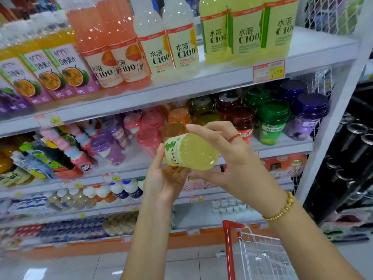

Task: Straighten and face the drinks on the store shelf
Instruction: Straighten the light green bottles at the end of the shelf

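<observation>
tipped sideways before the white metal shelf's (286, 142) front edge, the yellow plastic drink bottle (191, 152), cupped by the left hand (163, 179) and pinched by the right hand (229, 158), could slip and fall.

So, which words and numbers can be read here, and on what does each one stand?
"水溶 C100": tall bottles, pink, pale and yellow.
"百香果汁": juice bottles, purple labels.
"NFC": low on the same labels.
"4.50": price tag.
Too blurred: held bottle label, other price tags, lower drinks.
</observation>
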Motion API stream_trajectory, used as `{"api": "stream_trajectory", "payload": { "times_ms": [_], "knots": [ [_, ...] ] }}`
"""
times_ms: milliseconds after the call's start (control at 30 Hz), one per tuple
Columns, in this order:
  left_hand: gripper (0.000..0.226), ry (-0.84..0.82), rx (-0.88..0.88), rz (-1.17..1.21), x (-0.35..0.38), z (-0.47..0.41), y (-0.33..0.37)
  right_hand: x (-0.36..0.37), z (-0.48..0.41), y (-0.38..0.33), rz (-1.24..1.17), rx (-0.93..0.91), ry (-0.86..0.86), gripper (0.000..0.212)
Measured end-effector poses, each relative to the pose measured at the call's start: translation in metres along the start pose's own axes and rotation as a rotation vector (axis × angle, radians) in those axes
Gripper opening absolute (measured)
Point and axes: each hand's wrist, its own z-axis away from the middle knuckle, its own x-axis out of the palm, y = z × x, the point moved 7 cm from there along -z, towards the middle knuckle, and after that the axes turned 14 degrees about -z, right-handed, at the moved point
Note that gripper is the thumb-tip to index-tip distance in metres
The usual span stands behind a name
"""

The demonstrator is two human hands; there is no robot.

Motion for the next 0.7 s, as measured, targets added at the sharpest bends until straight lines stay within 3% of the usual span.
{"api": "stream_trajectory", "payload": {
  "times_ms": [100,167,267,333,467,633,700],
  "knots": [
    [0.071,0.033,0.040,0.045,-0.007,0.001,0.000,0.002,0.006,0.013,0.058,0.094,0.015,0.076],
    [0.058,0.071,0.094,0.023,-0.011,0.001,0.003,0.002,0.010,0.025,0.039,0.209,0.023,0.072],
    [0.044,0.098,0.156,-0.116,-0.013,0.002,0.012,0.006,0.017,0.044,-0.024,0.339,0.034,0.068],
    [0.051,0.083,0.229,-0.256,-0.014,0.003,0.020,0.012,0.022,0.053,-0.131,0.418,0.074,0.066],
    [0.058,-0.035,0.380,-0.438,-0.008,0.002,0.047,0.025,0.034,0.079,-0.542,0.668,0.169,0.061],
    [0.056,-0.250,0.455,-0.368,0.003,-0.002,0.073,0.059,0.047,0.095,-1.137,0.826,0.149,0.068],
    [0.046,-0.336,0.480,-0.380,0.009,-0.002,0.079,0.072,0.051,0.093,-1.286,0.860,0.167,0.057]
  ]
}}
